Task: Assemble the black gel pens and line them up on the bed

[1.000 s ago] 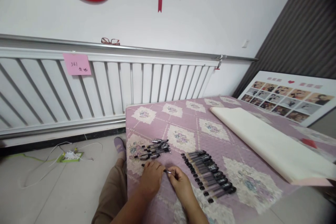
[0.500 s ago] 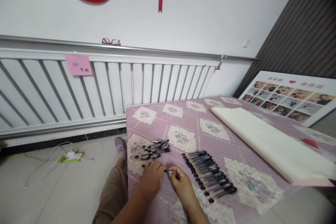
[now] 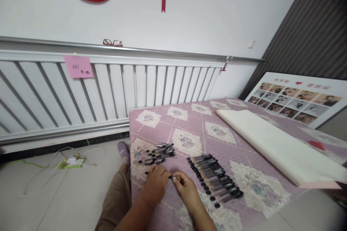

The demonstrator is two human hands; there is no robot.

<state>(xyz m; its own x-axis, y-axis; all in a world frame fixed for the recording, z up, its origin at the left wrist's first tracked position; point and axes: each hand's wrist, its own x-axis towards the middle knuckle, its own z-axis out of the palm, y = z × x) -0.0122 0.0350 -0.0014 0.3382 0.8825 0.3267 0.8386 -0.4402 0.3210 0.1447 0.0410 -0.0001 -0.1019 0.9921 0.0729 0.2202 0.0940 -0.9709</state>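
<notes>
My left hand [image 3: 155, 184] is closed around a pen [image 3: 170, 177]; one dark end sticks out to the left of the fist, the other points toward my right hand. With thumb and forefinger, my right hand [image 3: 184, 184] pinches at the pen's silvery tip. Just beyond the left hand lies a loose pile of black pens [image 3: 158, 154]. On the right, several pens [image 3: 217, 178] lie side by side in a slanting row with their dark caps toward me. What the palms cover is hidden.
The purple flowered cloth [image 3: 187, 115] covers the surface under my hands. A cream folded sheet [image 3: 265, 144] lies to the right, near a photo board [image 3: 295, 97]. Behind stands a white radiator [image 3: 146, 83]. A power strip [image 3: 72, 163] with cables rests on the floor at left.
The view has shifted slightly, so everything sits a little further left. Both hands keep their hold on the pen; the pile and the row look unchanged.
</notes>
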